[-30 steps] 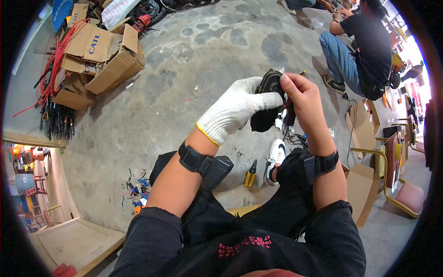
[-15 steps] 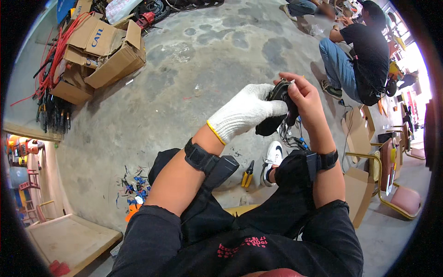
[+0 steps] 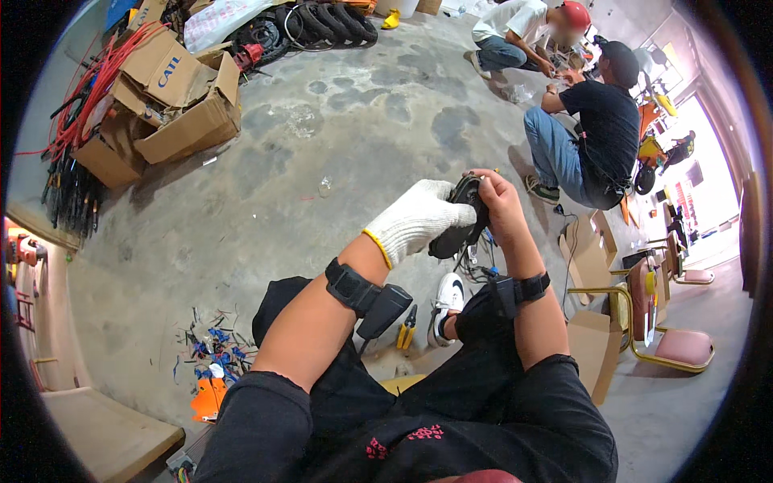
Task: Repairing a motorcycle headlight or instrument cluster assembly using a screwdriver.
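Note:
My left hand point(image 3: 419, 216), in a white knit glove with a yellow cuff, is closed on a black oblong part point(image 3: 451, 236), thumb across its face. My bare right hand point(image 3: 499, 201) pinches the upper right edge of the same part, whose small details are hidden by my fingers. Dark cables with blue bits point(image 3: 475, 259) hang below it toward the floor. Between my legs, near a white shoe point(image 3: 448, 298), yellow-and-black pliers point(image 3: 407, 328) lie on the floor.
Cardboard boxes point(image 3: 185, 109) with red cable point(image 3: 97, 84) stand left. Two people point(image 3: 596, 137) crouch upper right. Chairs point(image 3: 680, 346) and flattened cardboard point(image 3: 592, 354) are right. Cut wire scraps point(image 3: 213, 346), an orange piece point(image 3: 208, 398) and a wooden board point(image 3: 113, 427) sit lower left.
The view has tilted up, showing more of the other people and room. My hands, still on the black part, sit lower and slightly further left in the picture.

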Tool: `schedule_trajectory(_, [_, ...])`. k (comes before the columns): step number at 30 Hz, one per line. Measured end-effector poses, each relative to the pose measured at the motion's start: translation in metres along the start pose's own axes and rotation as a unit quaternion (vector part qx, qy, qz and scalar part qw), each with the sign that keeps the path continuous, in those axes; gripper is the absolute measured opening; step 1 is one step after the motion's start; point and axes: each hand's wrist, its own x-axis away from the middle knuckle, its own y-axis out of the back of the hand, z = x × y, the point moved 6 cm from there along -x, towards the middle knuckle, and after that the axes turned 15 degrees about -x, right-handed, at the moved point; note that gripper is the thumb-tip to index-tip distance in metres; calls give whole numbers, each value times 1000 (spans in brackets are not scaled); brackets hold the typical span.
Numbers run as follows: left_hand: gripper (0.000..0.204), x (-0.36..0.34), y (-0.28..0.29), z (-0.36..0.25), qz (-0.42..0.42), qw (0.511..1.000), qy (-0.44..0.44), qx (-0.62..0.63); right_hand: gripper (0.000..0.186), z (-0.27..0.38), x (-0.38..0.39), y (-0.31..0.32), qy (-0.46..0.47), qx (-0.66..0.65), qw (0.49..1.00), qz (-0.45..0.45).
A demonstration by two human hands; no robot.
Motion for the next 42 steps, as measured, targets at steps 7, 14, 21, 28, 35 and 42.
schedule_trajectory(7, [29,21,60,-14,-231,970,-41,64,57,-68,-21,22,-123,128,982,-69])
schedule_trajectory(14, [33,59,94,-18,-345,936,22,-58,44,-249,-6,103,-285,315,897,-123])
schedule_trajectory(21, [35,72,118,-6,-383,916,-29,115,26,-416,64,101,-267,447,849,-85])
schedule_trajectory(28, [34,84,131,16,-422,890,4,175,44,-462,81,74,-355,443,815,-118])
schedule_trajectory(35, [32,93,137,31,-445,874,23,193,48,-516,75,97,-342,442,821,-116])
schedule_trajectory(42, [30,93,137,36,-446,873,18,196,36,-532,73,109,-363,445,814,-87])
